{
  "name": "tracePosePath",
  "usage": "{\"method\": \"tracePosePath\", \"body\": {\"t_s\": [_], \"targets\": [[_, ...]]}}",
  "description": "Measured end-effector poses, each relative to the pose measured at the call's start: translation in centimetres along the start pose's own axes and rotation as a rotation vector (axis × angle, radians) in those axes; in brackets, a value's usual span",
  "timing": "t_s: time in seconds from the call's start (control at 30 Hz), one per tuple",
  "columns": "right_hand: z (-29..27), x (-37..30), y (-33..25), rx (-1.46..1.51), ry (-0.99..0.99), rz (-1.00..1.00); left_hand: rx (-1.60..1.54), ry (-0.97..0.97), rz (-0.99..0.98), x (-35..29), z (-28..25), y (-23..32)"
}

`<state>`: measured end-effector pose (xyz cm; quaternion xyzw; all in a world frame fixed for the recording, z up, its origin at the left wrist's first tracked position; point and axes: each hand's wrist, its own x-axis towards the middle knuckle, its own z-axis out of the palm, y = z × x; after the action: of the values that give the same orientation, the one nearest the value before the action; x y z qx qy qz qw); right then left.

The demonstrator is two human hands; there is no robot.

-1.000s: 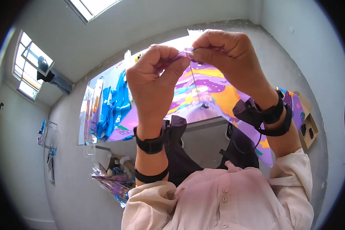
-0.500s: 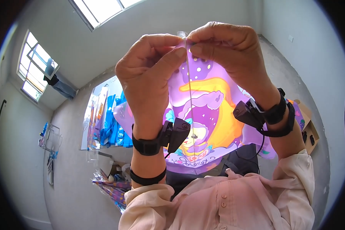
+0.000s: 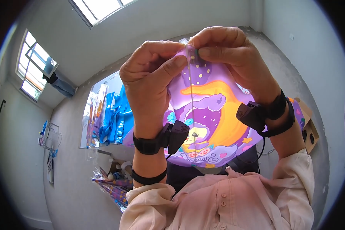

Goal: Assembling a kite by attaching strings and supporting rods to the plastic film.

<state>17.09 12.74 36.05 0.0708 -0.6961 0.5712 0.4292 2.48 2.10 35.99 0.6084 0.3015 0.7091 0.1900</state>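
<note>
Two bare hands are raised in the head view, the sole view on file, at the pointed top of a thin purple printed sheet [image 3: 205, 119] with an orange crescent and white dots. The left hand [image 3: 153, 71] has its thumb and forefinger closed on the sheet beside the tip; the right hand [image 3: 232, 57] grips the other side of that tip likewise. The exact contact is partly hidden behind the fingers. A slim, straight rod [image 3: 193, 99] runs down the sheet's middle, and a small clear plastic piece [image 3: 184, 41] sits at the top. The sheet hangs spread before the person's torso, above the lap. Progress, as judged: the sheet is opened out and the rod lies along it; the fastening at the tip appears unfinished, since both hands are engaged there. Whether the rod is secured at its lower end cannot be determined. Blue flat strips [image 3: 117, 119] and clear-wrapped packets [image 3: 100, 115] lie on the white table [image 3: 108, 85] at left. Writing: dark cursive lettering [image 3: 199, 158] near the sheet's lower edge appears mirror-reversed; markings on the table are too small to make out. No brand is recorded.
</note>
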Motion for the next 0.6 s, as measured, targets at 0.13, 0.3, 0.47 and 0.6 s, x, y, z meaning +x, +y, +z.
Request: {"method": "tracePosePath", "body": {"t_s": [0.13, 0.3, 0.47, 0.6], "targets": [[-0.5, 0.3, 0.5, 0.300, -0.028, 0.130, 0.008, 0.047, -0.005, 0.1, 0.4, -0.4], [-0.9, 0.3, 0.0, 0.437, 0.008, 0.285, 0.038, 0.050, 0.026, -0.2, 0.6, -0.7], [-2.0, 1.1, 0.1, 0.228, -0.078, 0.320, 0.015, 0.011, -0.073, -0.5, 0.9, -0.3], [-2.4, 1.6, -0.7, 0.294, -0.182, 0.426, 0.028, 0.021, -0.062, -0.6, 1.0, -0.1]]}}
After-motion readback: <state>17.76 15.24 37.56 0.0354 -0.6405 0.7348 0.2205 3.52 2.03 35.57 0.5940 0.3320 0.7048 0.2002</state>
